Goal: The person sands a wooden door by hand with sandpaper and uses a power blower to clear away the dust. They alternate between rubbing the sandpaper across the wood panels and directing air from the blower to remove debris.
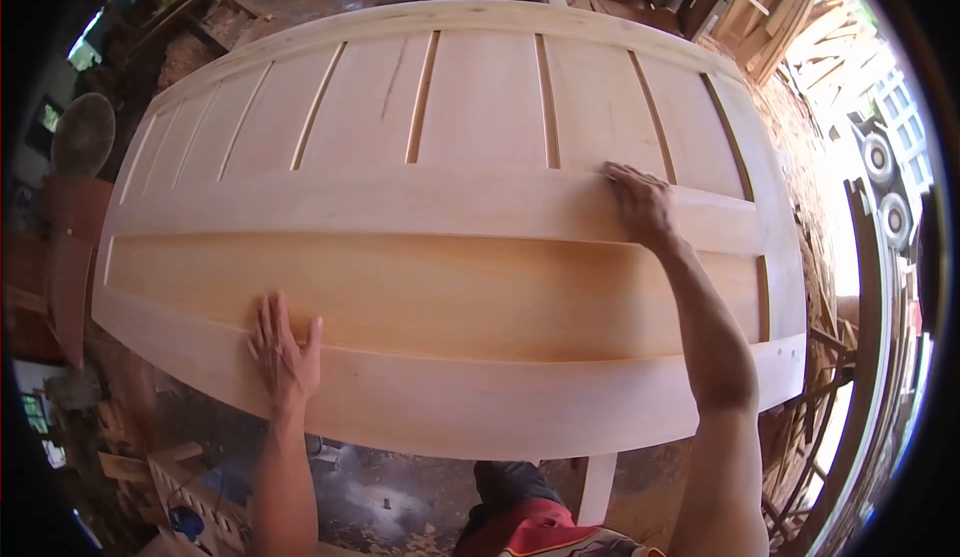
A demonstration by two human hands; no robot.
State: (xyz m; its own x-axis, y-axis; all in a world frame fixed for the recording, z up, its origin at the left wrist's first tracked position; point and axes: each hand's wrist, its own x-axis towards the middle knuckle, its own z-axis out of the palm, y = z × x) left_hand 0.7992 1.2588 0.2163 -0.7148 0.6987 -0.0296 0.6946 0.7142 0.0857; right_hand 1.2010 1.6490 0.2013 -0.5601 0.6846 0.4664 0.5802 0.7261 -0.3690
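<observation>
A large pale wooden door (480, 417) lies flat in front of me, with narrow upright panels (480, 102) on its far half and one long recessed panel (440, 292) on its near half. My left hand (286, 352) rests on the near edge strip, fingers spread and reaching over the recessed panel. On the middle rail (400, 200), my right hand (643, 202) lies with its fingers stretched out toward the upright panels. I cannot make out anything held under its palm.
Wood scraps and shavings (810, 137) lie beyond the right side. A long dark beam (868, 257) runs along the right. A round fan-like disc (84, 135) stands at the left. A wooden support (597, 487) shows below the door's near edge.
</observation>
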